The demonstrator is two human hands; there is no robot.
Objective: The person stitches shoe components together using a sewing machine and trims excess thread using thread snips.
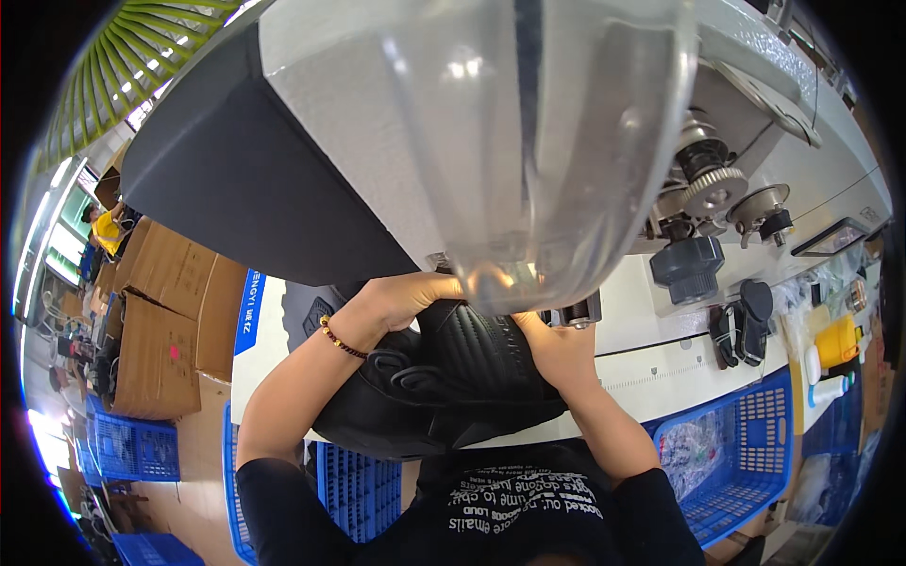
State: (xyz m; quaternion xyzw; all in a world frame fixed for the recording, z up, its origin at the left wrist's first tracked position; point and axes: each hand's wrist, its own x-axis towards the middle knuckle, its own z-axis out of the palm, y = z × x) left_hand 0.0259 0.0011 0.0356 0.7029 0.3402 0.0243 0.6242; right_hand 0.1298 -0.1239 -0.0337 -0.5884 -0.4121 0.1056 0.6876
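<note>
A black bag [444, 377] with a ribbed padded panel and a strap loop lies bunched in front of me, under the head of a sewing machine [330, 57]. My left hand [406, 297] grips its far left part, with a beaded bracelet at the wrist. On the right side my right hand [559, 351] holds the bag's edge, close to the machine's metal parts. A clear plastic guard [547, 170] blurs and partly covers the fingertips of both hands. The needle and the stitching spot are hidden behind it.
A black clip-like device [744, 321] sits on the white machine bed [651, 373]. Blue plastic baskets stand low at the right [769, 443] and left [142, 448]. Cardboard boxes [156, 358] are stacked at left; a person in yellow [107, 231] is farther off.
</note>
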